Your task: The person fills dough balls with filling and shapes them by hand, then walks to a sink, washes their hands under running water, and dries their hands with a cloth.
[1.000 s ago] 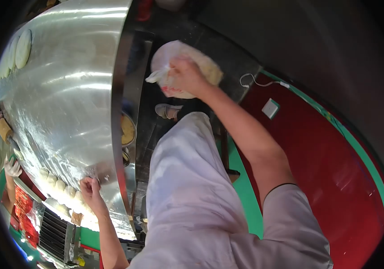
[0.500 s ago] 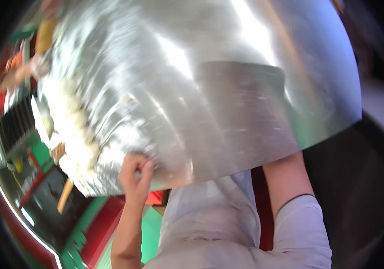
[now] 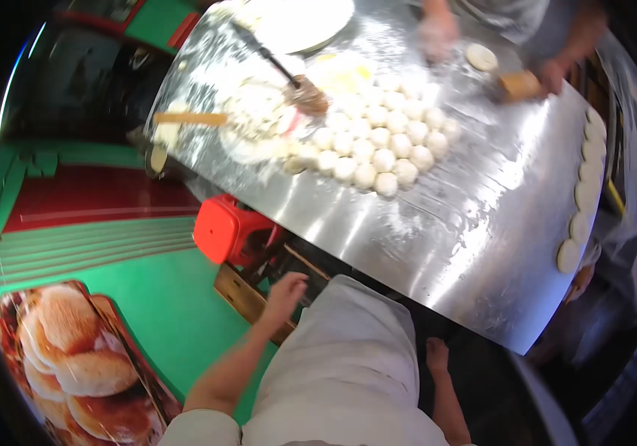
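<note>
My left hand (image 3: pixel 286 293) hangs off the front edge of the steel table (image 3: pixel 452 256), near a red stool, with its fingers curled together and nothing visible in them. Beyond the edge, on the other side of my apron, my right hand (image 3: pixel 437 354) hangs low over a dark area; its fingers are too small and dim to make out. Round dough balls (image 3: pixel 383 160) sit in close rows on the floured table. Beside them lie a loose floury heap (image 3: pixel 255 111) and a brush-like tool (image 3: pixel 307 97) with a dark handle.
Across the table a co-worker's hands are near a rolling pin (image 3: pixel 519 86) and a flat dough round (image 3: pixel 481 57). Flattened dough pieces (image 3: pixel 586 195) line the right edge. A red stool (image 3: pixel 231 230), a wooden stick (image 3: pixel 191 118) and a bread picture (image 3: pixel 84 364) are at left.
The view has swung toward the dough balls. My right hand, which held a plastic bag a second ago, now hangs low, and the bag is out of sight. My left hand has left the tabletop.
</note>
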Demonstrator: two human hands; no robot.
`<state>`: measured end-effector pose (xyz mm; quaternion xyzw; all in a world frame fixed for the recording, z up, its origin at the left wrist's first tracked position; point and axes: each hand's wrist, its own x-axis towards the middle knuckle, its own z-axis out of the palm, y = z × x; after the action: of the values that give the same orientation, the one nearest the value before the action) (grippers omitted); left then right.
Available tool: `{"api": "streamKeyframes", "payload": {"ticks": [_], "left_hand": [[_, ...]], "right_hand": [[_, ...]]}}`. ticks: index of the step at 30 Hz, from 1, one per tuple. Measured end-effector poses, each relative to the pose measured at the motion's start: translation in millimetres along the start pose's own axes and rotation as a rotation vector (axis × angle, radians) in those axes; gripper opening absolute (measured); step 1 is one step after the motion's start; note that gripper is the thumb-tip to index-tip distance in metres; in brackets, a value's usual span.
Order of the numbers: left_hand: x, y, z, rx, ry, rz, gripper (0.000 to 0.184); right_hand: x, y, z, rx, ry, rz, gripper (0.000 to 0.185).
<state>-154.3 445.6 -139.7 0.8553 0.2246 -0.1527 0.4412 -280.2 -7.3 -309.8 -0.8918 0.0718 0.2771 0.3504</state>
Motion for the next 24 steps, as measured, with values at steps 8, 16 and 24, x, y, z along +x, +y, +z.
{"api": "streamKeyframes", "payload": {"ticks": [8, 16, 24], "left_hand": [[-92.2, -265.6, -107.6, -0.637, 0.607, -0.789, 0.012], [-54.5, -315.7, -163.4, -0.884, 0.478, -0.751, 0.012], [65.8, -300.8, -325.6, -0.789, 0.424, -0.544, 0.022]], "right_hand": [[94.3, -238.4, -62.9, -0.059, -0.246, -0.382, 0.018], [168.2, -446.9, -7.5, -0.140, -0.290, -0.595, 0.019], [196.3, -593.4, 27.3, -0.015, -0.358, -0.443, 0.018]]}}
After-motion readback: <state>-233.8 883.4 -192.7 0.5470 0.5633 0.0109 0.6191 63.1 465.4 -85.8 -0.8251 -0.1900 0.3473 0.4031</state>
